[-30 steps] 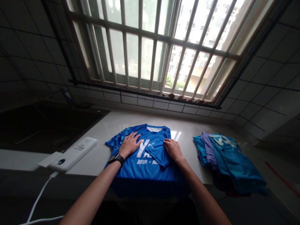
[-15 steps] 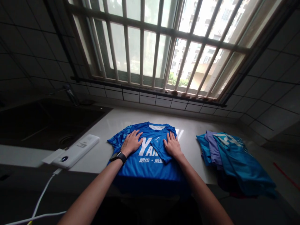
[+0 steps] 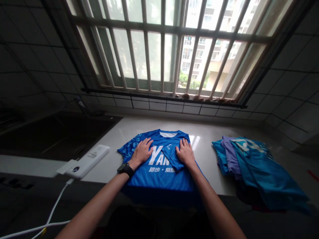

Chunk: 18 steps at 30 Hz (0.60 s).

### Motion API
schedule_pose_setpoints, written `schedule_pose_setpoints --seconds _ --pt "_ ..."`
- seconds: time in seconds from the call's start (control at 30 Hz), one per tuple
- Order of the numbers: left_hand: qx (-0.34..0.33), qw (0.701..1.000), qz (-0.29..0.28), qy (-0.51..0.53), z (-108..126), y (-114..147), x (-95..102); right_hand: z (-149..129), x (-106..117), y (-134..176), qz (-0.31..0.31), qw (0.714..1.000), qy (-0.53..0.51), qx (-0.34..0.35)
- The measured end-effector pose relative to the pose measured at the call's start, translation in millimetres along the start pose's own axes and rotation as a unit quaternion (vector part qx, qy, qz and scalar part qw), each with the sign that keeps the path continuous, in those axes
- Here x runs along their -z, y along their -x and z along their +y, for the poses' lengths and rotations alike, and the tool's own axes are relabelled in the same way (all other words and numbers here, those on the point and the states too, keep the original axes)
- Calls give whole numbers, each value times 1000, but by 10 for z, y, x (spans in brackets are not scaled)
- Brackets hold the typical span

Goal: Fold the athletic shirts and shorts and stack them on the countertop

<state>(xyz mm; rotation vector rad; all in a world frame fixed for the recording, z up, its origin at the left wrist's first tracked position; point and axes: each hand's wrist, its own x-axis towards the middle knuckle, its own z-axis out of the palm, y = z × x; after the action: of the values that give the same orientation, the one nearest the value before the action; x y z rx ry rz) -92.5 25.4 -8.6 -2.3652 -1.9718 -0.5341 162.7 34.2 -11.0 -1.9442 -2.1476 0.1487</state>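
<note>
A blue T-shirt (image 3: 159,179) with white lettering lies front up on the counter, its lower part hanging over the front edge. Its right sleeve (image 3: 171,159) is folded inward across the chest print, while the patterned left sleeve (image 3: 129,146) points outward. My left hand (image 3: 142,152), a black watch on its wrist, rests flat on the shirt's left chest with fingers stretched. On the right side, my right hand (image 3: 185,152) lies flat over the folded part, fingers extended. Neither hand grips the cloth visibly.
To the right, a pile of teal and purple clothes (image 3: 259,169) overhangs the pale counter (image 3: 206,132). A white power bank (image 3: 88,161) with a white cable (image 3: 56,202) lies at left, beside a dark sink (image 3: 57,136) and faucet (image 3: 82,106). A barred window (image 3: 161,59) is behind.
Both hands stay flat on the shirt in nearly the same places. The camera view has shifted slightly, so the power bank and clothes pile appear a little further right.
</note>
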Motion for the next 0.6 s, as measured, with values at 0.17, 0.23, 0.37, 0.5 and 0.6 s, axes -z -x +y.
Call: schedule_pose_setpoints --seconds 0.17,0.23,0.37,0.5,0.6 --pt "161 982 101 -20 -330 8 360 -1 -1 4 6 1000 -11 4" --pt "236 968 73 -40 -656 0 494 -4 0 1 4 1000 -15 4" --pt "280 958 -60 -24 -1184 -10 659 -13 6 -3 0 1000 -27 1" --pt "258 947 -77 177 -1244 -30 748 -15 8 0 1 999 -38 2" --pt "273 904 -22 328 -1095 -36 837 -13 9 0 -1 999 -39 1"
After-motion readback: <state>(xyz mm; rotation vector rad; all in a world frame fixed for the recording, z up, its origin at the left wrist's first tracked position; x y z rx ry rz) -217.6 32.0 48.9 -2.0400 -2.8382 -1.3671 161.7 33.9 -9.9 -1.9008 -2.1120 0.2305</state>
